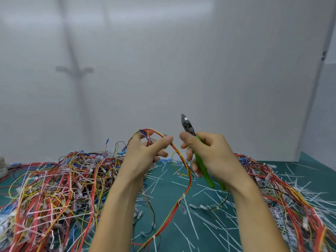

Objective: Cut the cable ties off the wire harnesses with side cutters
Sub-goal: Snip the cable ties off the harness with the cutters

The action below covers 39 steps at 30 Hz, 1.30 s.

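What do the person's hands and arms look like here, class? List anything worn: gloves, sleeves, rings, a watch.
The left hand and the right hand are bare: no gloves, no visible rings. The left forearm and the right forearm are bare too, with no sleeve, watch or band in view down to the picture's lower edge.

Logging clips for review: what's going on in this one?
A person's left hand holds one harness up off the mat, and white ties are still on it lower down. The right hand grips green-handled cutters, tip up, beside the harness and not on a tie. More harnesses lie piled left and right, and cut ties litter the mat.
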### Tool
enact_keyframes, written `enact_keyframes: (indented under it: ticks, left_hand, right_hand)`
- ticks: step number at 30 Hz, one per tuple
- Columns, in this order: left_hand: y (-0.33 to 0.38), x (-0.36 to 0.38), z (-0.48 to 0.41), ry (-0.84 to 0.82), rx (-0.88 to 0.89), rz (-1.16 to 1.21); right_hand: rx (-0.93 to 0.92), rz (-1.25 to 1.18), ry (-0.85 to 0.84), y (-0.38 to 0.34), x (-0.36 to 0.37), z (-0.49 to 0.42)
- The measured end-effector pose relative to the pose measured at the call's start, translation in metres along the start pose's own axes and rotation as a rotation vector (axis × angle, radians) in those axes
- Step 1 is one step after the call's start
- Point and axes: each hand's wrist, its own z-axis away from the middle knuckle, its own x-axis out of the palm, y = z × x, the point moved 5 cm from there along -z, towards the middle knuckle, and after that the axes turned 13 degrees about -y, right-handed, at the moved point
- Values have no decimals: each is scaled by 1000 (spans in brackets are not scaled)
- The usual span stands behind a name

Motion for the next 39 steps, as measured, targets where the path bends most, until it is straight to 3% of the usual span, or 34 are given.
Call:
enact_keyframes:
  ticks: [5,10,12,16,18,22,27,34,39]
  left_hand:
    - [-2,12,1,-119,-58,24]
    - [1,12,4,-22,-91,-383]
    - [4,9,5,11,-66,-404]
    - [3,14,8,-49,-97,-182]
    - [2,18,8,-157,-128,-7]
    - [3,21,9,-346,-123,102]
    - [1,27,9,-368,-145,294]
    - [-5,34,6,-344,-210,366]
    - [-5,28,4,-202,-193,376]
  right_hand:
    - [-45,-83,-24,-4,8,-1]
    - [-113,-180,94,-7,8,-1]
    - [-121,-177,108,-7,7,0]
    - [-125,-156,105,-7,6,0]
    - [-118,-129,109,-6,5,0]
    - [-105,-79,116,-5,1,-1]
    - [-115,-32,120,-6,-2,0]
    - [-123,10,84,-6,-1,1]
    - [-61,1,127,-1,-3,0]
